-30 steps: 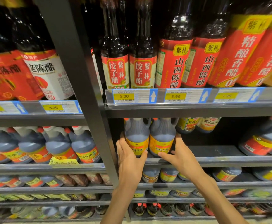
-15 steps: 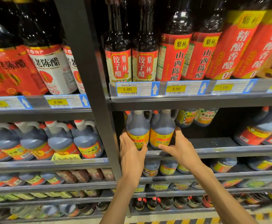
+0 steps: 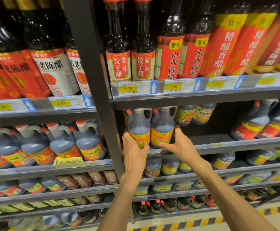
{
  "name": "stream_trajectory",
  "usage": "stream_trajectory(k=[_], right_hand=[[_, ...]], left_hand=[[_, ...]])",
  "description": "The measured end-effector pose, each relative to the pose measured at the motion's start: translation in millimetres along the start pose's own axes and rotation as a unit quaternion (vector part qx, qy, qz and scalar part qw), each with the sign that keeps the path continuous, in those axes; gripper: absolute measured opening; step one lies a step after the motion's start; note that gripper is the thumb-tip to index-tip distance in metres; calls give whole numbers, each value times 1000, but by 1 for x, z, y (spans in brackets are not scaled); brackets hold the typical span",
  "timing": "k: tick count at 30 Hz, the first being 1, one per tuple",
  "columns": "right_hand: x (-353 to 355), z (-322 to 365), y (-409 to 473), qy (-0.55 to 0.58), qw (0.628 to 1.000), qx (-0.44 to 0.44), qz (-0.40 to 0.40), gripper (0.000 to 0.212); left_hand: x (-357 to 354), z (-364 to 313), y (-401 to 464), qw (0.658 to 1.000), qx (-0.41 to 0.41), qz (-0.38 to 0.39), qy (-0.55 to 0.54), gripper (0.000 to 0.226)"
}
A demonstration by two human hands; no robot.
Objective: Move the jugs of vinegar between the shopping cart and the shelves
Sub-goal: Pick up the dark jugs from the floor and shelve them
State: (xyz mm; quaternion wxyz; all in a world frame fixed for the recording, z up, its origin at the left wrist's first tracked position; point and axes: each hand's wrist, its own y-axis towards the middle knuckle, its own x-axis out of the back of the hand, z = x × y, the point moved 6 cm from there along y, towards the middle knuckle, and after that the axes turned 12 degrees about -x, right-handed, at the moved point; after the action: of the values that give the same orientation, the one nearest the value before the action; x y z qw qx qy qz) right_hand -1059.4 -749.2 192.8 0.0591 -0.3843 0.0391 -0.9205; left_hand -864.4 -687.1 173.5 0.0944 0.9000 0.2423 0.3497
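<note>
My left hand (image 3: 134, 150) is on the left dark plastic jug with yellow label (image 3: 138, 129); thumb across the label front, the other fingers go round its left side and are hidden, so it grips that jug low down. My right hand (image 3: 180, 145) is on the right dark plastic jug with yellow label (image 3: 162, 129); thumb lies along the bottom of the label, fingers curl up the jug's right side, tips partly out of sight behind it. Both jugs stand upright, side by side and touching, at the front edge of the grey metal shelf (image 3: 227, 144), just right of the dark upright post (image 3: 92, 80). Jug tops with red spout caps are partly cut by the shelf above. Jug bases hidden by my hands, so I cannot tell if they rest on the shelf or are lifted.

Behind the right jug: two smaller bottles with yellow labels (image 3: 194, 114), tops hidden. Far right of the same shelf: dark jugs with red labels (image 3: 261, 125), blurred, cut by the frame edge. Left bay: a row of dark jugs with orange-red labels (image 3: 61, 144), with a handwritten yellow paper tag (image 3: 68, 161) in front, text unreadable. Above: tall dark glass bottles with red labels (image 3: 142, 47), necks cut off. Yellow price tags (image 3: 127, 88) read 5.00, 3.90, 7.90, 8.00; others blurred. Lower shelves blurred. No cart in view.
</note>
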Motion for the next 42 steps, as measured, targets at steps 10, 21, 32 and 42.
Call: stream_trajectory(k=[10,21,32,42], right_hand=[[0,2,-8,17,1000,0,17,73],[78,-79,-71,-130,988,72,-39,101],[237,-300,-210,-199,972,-29,-123,88],[357,-512,-379,-171,918,-277,-225,83]], left_hand=[[2,-19,-26,999,-25,17,31,113],[-59,-95,-101,971,-123,99,180,98],[-232,-267,-241,904,-320,250,136,89],[-403,-407,-419,795,-447,406,65,86]])
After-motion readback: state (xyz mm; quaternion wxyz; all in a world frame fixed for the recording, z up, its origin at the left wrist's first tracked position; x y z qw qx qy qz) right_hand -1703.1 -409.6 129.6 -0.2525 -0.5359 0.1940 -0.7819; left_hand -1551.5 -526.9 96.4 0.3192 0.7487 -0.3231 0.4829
